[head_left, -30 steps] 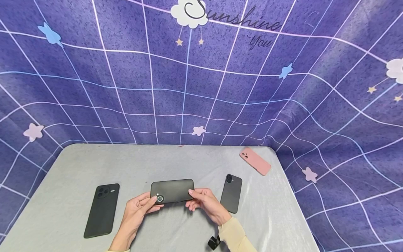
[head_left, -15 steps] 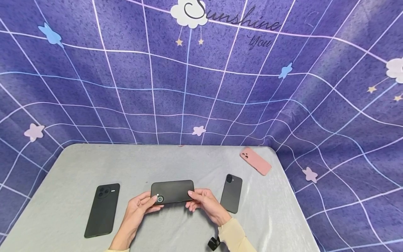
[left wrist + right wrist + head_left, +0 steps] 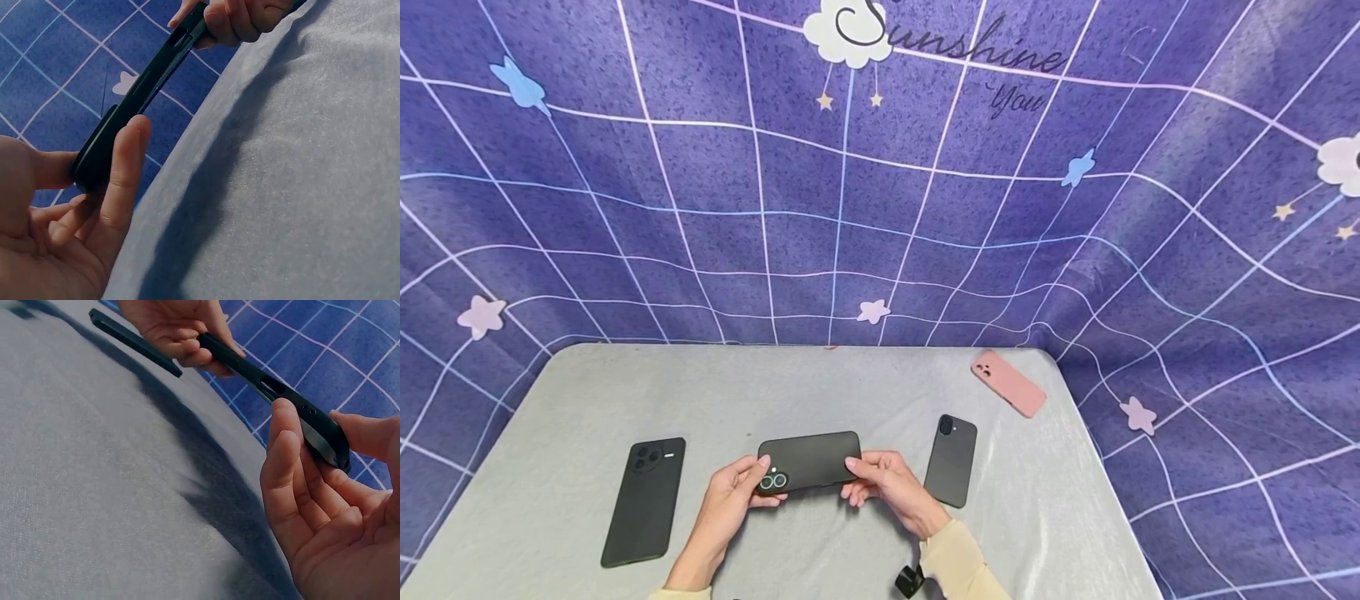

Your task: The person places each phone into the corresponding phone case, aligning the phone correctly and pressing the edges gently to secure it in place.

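In the head view a phone in a black case (image 3: 811, 460) is held sideways above the table, its back facing up and two ringed camera lenses at its left end. My left hand (image 3: 730, 504) grips that camera end, thumb on the back and fingers underneath. The opposite end is pinched by my right hand (image 3: 895, 492), thumb on top. From the right wrist, the side of the phone case (image 3: 297, 403) shows its cutouts, with a glossy surface along the underside. Seen from the left wrist, the phone case (image 3: 144, 94) runs up to the right hand's fingers (image 3: 234, 22).
A larger black phone (image 3: 643, 504) lies at the left and a dark grey phone (image 3: 952, 462) right of my right hand. Farther back lies a pink phone case (image 3: 1009, 385). The grey cloth-covered table (image 3: 760, 379) meets a purple grid curtain (image 3: 880, 225).
My left thumb has shifted up off the camera area, so both lens rings now show instead of one. The phone has tilted slightly and dropped a little on the left.
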`<state>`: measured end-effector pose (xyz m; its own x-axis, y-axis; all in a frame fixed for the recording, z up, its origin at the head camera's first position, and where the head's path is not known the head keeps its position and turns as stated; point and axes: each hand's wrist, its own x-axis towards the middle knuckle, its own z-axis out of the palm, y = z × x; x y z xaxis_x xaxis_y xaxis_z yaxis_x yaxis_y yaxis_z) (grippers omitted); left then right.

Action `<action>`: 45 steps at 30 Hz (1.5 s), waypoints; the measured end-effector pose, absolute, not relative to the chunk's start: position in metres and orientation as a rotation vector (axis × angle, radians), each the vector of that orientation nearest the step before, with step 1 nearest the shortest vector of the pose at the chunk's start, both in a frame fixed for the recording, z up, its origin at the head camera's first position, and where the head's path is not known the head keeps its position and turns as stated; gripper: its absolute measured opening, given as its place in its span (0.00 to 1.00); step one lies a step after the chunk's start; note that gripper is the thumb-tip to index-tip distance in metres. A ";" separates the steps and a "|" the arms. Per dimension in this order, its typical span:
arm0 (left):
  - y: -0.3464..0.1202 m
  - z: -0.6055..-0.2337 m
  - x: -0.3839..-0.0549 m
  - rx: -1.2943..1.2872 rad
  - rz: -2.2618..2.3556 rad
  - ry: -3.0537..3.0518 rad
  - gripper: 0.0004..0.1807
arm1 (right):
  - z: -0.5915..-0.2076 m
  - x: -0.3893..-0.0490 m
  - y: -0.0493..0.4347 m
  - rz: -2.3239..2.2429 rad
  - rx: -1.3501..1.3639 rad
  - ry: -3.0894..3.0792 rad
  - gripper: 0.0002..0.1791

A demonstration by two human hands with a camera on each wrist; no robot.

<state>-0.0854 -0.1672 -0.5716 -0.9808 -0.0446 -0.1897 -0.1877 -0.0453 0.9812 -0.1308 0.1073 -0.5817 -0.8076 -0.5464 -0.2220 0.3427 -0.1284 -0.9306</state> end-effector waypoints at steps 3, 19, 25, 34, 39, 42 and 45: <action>-0.167 -0.570 -0.085 -0.252 2.200 2.138 0.22 | -0.580 -0.131 0.108 -1.947 -0.242 1.602 0.15; -0.167 -0.567 -0.086 -0.231 2.177 2.246 0.20 | -0.575 -0.130 0.115 -1.901 -0.225 1.478 0.17; -0.167 -0.565 -0.087 -0.238 2.179 2.240 0.21 | -0.574 -0.130 0.118 -1.882 -0.273 1.554 0.15; -0.166 -0.562 -0.087 -0.217 2.230 2.230 0.21 | -0.573 -0.131 0.114 -1.943 -0.201 1.509 0.10; -0.167 -0.563 -0.087 -0.217 2.223 2.233 0.21 | -0.573 -0.131 0.113 -1.955 -0.173 1.467 0.09; -0.168 -0.564 -0.088 -0.228 2.207 2.238 0.21 | -0.573 -0.131 0.113 -1.957 -0.168 1.461 0.09; -0.169 -0.564 -0.088 -0.239 2.199 2.244 0.21 | -0.572 -0.130 0.113 -1.958 -0.166 1.457 0.09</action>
